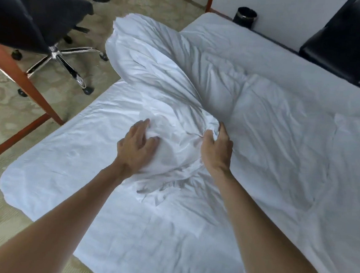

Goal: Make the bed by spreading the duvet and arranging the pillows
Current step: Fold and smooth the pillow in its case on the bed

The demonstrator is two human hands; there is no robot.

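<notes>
**Both hands on the bunched duvet**

Right now the white duvet (157, 85) lies on the bed (296, 130) in a long bunched roll, running from the middle of the mattress out over the far left edge, where its end hangs above the carpet (6, 102). The left hand (137, 148) rests on the near end of the roll with fingers spread and slightly bent, pressing into the fabric; whether it actually grips any cloth cannot be told. The right hand (217, 150) is just beside it to the right, fingers curled around a gathered fold of the duvet. Both bare forearms reach in from the bottom of the view. Under and around the roll the rest of the bedding is flat but creased.

Left of the bed stands a dark office chair (39, 12) on a chrome wheeled base, beside a reddish wooden table leg (26, 82). A small black bin (245, 16) sits by the wall beyond the bed, and a black bench (346, 38) is at the far right.
</notes>
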